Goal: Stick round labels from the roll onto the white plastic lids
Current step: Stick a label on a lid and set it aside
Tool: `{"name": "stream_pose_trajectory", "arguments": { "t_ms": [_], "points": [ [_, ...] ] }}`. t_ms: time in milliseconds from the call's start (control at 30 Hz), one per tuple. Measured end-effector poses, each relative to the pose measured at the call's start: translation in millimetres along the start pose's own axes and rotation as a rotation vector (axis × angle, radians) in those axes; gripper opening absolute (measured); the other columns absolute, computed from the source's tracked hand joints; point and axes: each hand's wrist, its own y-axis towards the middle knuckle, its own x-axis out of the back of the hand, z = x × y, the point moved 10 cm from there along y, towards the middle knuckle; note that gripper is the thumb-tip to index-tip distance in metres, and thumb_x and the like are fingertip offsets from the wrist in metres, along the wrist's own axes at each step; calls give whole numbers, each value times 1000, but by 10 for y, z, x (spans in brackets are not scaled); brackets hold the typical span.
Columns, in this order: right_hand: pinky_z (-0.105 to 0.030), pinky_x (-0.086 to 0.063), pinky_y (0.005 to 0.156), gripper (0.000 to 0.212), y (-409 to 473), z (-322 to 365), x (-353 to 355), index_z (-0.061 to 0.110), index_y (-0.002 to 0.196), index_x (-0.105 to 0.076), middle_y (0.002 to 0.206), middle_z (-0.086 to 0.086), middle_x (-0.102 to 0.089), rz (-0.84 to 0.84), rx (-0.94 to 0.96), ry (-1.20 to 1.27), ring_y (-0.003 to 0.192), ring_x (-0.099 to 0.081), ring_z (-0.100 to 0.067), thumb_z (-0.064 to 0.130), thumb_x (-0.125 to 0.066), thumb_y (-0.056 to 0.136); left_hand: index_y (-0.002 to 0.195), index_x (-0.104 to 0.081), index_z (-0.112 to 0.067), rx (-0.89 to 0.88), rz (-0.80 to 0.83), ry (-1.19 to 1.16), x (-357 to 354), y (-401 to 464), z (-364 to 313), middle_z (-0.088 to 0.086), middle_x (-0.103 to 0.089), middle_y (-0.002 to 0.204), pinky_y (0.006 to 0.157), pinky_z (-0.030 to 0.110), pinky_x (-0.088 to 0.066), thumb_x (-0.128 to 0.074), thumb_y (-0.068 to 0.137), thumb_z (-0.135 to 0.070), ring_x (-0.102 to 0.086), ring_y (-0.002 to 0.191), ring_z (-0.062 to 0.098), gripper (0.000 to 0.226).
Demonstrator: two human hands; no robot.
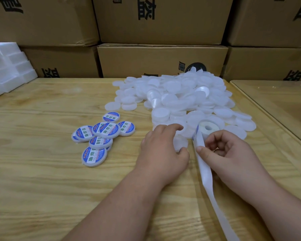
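Observation:
A big heap of plain white plastic lids (179,94) covers the middle of the wooden table (42,171). Several lids with blue round labels (101,136) lie in a loose pile to the left. The label roll (208,128) stands at the near edge of the heap, and its white backing strip (207,180) trails toward me. My left hand (162,150) grips a plain lid (182,142) between thumb and forefinger. My right hand (229,153) pinches the strip just below the roll, thumb on its front; whether a label sits there is hidden.
Brown cardboard boxes (162,60) are stacked along the table's far edge. White foam blocks (7,66) sit at the far left. A second table surface (276,101) adjoins on the right.

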Motion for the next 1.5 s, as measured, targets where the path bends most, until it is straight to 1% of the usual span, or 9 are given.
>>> {"name": "stream_pose_trajectory", "arguments": {
  "t_ms": [233, 367, 633, 767, 900, 1000, 1167, 1333, 1500],
  "points": [
    [-35, -52, 64, 11, 12, -37, -19, 22, 90, -72, 83, -11, -72, 28, -22, -65, 76, -67, -34, 29, -77, 84, 100, -67, -36, 9, 20, 71, -77, 26, 56, -14, -44, 131, 103, 31, -32, -62, 93, -43, -39, 123, 14, 11],
    [-28, -45, 58, 10, 6, 14, -5, 27, 80, -69, 69, -8, -64, 29, 27, -144, 58, -53, -10, 29, -73, 89, 91, -61, -39, -25, 5, 31, -72, 43, 19, -16, -38, 145, 104, 31, -26, -54, 99, -47, -29, 129, 13, 13],
    [-20, -31, 47, 22, -23, 22, -23, 12, 70, -58, 57, 3, -44, 62, 10, -151, 51, -37, -11, 21, -65, 90, 80, -51, -35, -77, -45, -197, 43, 43, -56, -10, -45, 146, 103, 23, -29, -41, 101, -48, -32, 138, 7, 27],
    [-30, -31, 54, 26, -57, 88, -76, 10, 69, -55, 63, -16, -45, 109, 14, -135, 56, -39, -16, 28, -66, 83, 67, -47, -26, -108, -120, -275, 165, 24, -104, -8, -63, 126, 98, 27, -40, -28, 94, -62, -49, 128, 1, 48],
    [-36, -33, 63, 25, -65, 129, -111, 4, 71, -52, 87, -33, -57, 115, 8, -129, 64, -42, -20, 29, -58, 74, 62, -45, -19, -86, -111, -382, 170, 20, -80, -2, -59, 85, 73, 14, -38, -46, 98, -59, -59, 91, -8, 54],
    [-35, -32, 62, 24, -65, 110, -99, 6, 68, -49, 94, -32, -61, 104, -10, -104, 64, -41, -20, 28, -57, 73, 63, -47, -10, -23, -67, -544, 112, 16, -9, -6, -71, 83, 76, 12, -45, -67, 77, -59, -61, 104, -15, 55],
    [-30, -31, 56, 23, -75, 117, -100, 6, 65, -49, 84, -26, -64, 103, -8, -71, 58, -40, -17, 26, -56, 72, 61, -38, -14, -7, -91, -643, 101, 14, 15, -9, -73, 91, 80, 25, -50, -73, 54, -63, -68, 95, 3, 61],
    [-25, -30, 51, 24, -67, 106, -84, 1, 66, -48, 63, -16, -45, 96, 15, -72, 56, -36, -16, 23, -56, 71, 73, -51, -14, -28, -70, -461, 83, 4, -23, -2, -70, 81, 72, 40, -52, -62, 78, -64, -64, 73, 17, 52],
    [-27, -31, 51, 22, -72, 116, -95, 4, 64, -50, 59, -9, -45, 115, 51, -74, 55, -38, -16, 23, -56, 72, 109, -45, -32, -31, -128, -481, 167, -20, -32, -19, -64, 101, 82, 47, -55, -46, 95, -47, -70, 89, 16, 20]
  ]
}}
